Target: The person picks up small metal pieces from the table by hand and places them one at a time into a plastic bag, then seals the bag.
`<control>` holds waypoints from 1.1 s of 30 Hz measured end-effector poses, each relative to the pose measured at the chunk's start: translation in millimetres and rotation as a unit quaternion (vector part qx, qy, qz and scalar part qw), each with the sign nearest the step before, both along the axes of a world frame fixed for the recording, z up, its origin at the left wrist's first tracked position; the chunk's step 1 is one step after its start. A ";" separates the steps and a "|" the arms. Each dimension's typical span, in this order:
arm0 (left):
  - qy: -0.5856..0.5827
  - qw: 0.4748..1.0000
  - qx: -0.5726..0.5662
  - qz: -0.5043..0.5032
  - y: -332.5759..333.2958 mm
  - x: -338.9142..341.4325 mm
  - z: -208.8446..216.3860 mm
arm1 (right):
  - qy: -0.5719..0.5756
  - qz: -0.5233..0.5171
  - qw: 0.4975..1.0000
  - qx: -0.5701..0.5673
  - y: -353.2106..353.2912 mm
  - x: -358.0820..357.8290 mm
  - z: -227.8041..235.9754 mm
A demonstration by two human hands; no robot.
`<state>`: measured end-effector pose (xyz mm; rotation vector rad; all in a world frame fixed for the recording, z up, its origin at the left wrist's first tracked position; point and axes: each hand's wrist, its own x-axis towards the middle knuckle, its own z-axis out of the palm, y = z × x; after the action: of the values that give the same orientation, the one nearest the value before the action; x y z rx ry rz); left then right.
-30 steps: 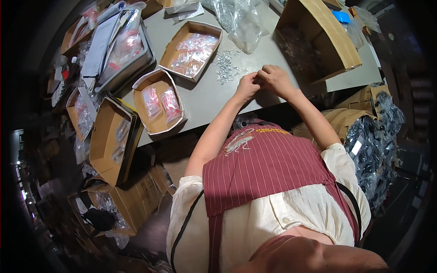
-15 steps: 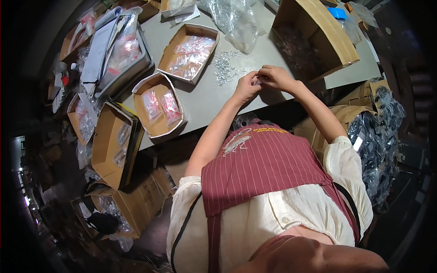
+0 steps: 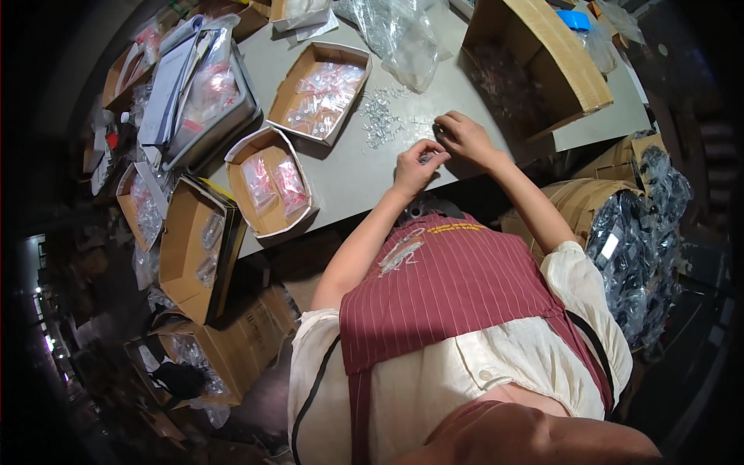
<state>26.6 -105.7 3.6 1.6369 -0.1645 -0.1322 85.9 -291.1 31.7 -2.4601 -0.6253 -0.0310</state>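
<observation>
My left hand is closed just over the table's near edge, thumb and fingers curled round a small greyish, shiny thing that I cannot make out. Beyond it and to the right, my right hand rests low over the tabletop, fingers bent and tips drawn together; anything between them is too small to see. A few loose small metal pieces, like screws, lie by its fingertips. To the left of both hands spreads a loose pile of similar silvery pieces.
On the grey table stand a carton tray of small clear packets, a smaller tray with red-marked bags and a tall open cardboard box. Clear plastic sheeting lies at the back. A grey bin sits left.
My hands were together over the table's near edge. They have parted: the left has drawn back toward me, while the right has shifted slightly and its fingertips now lie beside loose metal pieces.
</observation>
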 end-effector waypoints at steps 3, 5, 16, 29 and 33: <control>-0.009 0.998 -0.019 0.054 10.7 1.7 6.3 | -0.086 0.017 0.996 -0.028 17.0 2.4 -0.4; -0.006 0.998 -0.003 0.062 20.5 1.9 7.8 | -0.087 0.007 0.995 -0.051 26.9 5.4 0.6; -0.125 0.989 0.075 -0.011 46.2 -12.0 5.0 | -0.168 -0.058 0.965 -0.194 49.6 32.1 -25.2; -0.167 0.974 0.151 0.022 44.5 -5.6 -1.8 | 0.093 0.081 0.991 0.050 31.4 -3.4 13.6; -0.161 0.978 0.123 0.044 46.0 -4.5 -10.4 | 0.045 0.129 0.972 0.192 51.2 -29.1 30.5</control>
<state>22.1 -59.7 -6.8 1.9036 -0.3330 0.1879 56.8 -239.8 62.2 -1.9840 -0.8110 0.0571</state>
